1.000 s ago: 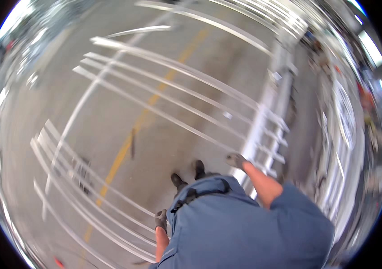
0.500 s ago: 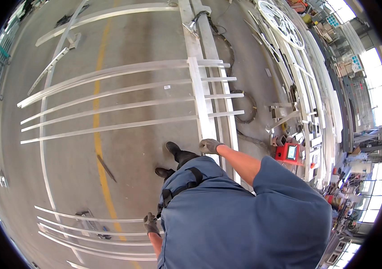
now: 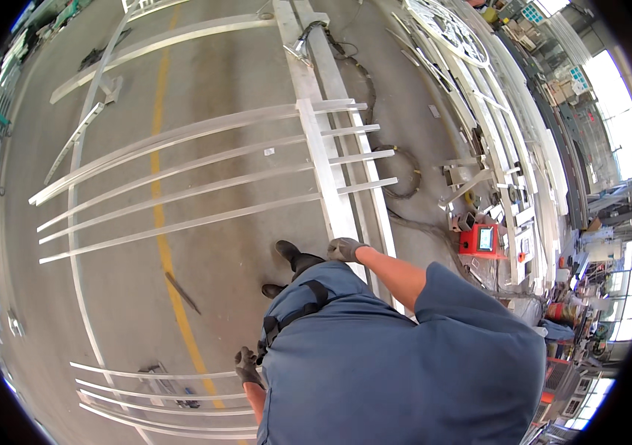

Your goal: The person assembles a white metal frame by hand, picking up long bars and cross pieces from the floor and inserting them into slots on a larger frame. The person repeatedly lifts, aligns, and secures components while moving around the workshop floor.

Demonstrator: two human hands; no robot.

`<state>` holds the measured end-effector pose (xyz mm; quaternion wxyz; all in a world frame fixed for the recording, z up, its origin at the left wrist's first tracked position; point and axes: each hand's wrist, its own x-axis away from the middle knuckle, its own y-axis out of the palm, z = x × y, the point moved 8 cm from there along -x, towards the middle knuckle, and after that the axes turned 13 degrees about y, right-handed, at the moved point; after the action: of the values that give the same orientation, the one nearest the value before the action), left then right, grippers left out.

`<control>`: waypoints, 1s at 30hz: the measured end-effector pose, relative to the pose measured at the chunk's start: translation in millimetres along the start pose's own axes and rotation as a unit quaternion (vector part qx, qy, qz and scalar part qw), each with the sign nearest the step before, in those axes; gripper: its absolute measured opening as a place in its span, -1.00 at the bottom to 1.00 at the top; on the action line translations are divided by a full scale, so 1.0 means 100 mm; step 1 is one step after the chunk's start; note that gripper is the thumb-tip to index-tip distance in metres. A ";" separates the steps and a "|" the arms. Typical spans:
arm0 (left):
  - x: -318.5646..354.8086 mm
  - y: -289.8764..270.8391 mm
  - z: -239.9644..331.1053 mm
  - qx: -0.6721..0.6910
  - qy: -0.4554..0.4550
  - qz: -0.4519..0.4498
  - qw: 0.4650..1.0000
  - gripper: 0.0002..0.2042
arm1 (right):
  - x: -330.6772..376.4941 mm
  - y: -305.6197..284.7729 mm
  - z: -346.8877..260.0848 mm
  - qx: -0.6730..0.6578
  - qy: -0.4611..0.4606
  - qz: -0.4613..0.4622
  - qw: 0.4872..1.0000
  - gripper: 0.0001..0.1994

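Note:
My right hand [image 3: 346,250], in a dark grey work glove, is over the long white beam [image 3: 339,215] in front of me. Its fingers are curled closed, and what they hold, if anything, is hidden. By my left hip hangs my left hand [image 3: 247,366], gloved the same way, fingers loosely bent and apart with nothing visible in them. Several thin white metal bars [image 3: 182,228] lie crosswise over the beam, their short ends sticking out on its right. Near my left hand is another group of white bars [image 3: 160,375], partly hidden by my body.
A red machine with a screen [image 3: 482,240] stands at right, among metal offcuts. A hose [image 3: 410,167] coils on the floor beside the beam. Long white profiles and a round white frame [image 3: 449,30] lie farther right. A dark strip [image 3: 182,293] lies near the yellow floor line.
The view has shifted and turned slightly, so the bars and the red machine sit a little lower. Both hands keep nearly the same places and poses.

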<state>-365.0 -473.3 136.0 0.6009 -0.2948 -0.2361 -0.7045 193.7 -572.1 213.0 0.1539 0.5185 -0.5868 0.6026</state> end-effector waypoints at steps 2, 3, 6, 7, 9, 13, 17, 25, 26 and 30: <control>-0.04 -0.16 -0.42 0.017 -0.018 0.007 1.000 -0.69 | 0.04 -0.11 -0.29 0.023 0.021 -0.034 0.999 -0.60; -0.05 -0.07 -0.59 0.018 -0.031 -0.001 0.999 -0.69 | -0.11 -0.16 -0.10 0.027 -0.028 0.036 0.999 -0.57; 0.08 -0.23 -0.76 0.010 -0.046 0.041 0.998 -0.68 | -0.15 -0.28 -0.35 0.021 -0.018 0.040 0.999 -0.58; 0.13 -0.26 -0.81 0.009 -0.050 0.050 0.997 -0.68 | -0.19 -0.29 -0.37 0.017 -0.029 0.056 0.998 -0.58; 0.22 -0.27 -0.93 0.010 -0.059 0.061 0.996 -0.68 | -0.28 -0.28 -0.31 0.018 -0.015 0.047 0.999 -0.58; 0.41 -0.37 -1.02 0.024 -0.059 0.094 0.994 -0.67 | -0.44 -0.12 -0.38 0.054 -0.091 0.066 0.992 -0.60; 0.44 -0.02 -0.60 0.008 -0.034 0.078 0.996 -0.65 | -0.80 -0.02 -0.09 0.046 -0.126 0.104 0.985 -0.62; 0.73 0.09 0.15 -0.097 0.009 0.114 0.989 -0.39 | -0.57 0.01 -0.09 0.023 -0.064 0.000 0.998 -0.60; 0.73 0.18 0.20 -0.105 0.012 0.103 0.989 -0.38 | -0.60 -0.03 0.00 0.026 -0.051 -0.008 0.998 -0.62; 0.70 0.19 0.06 -0.072 0.010 0.130 0.989 -0.39 | -0.65 -0.07 0.00 -0.015 -0.002 -0.040 0.999 -0.68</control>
<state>-353.1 -521.7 188.3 0.6668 -0.3584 -0.1390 -0.6384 226.6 -542.8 164.0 0.1847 0.5402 -0.5750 0.5860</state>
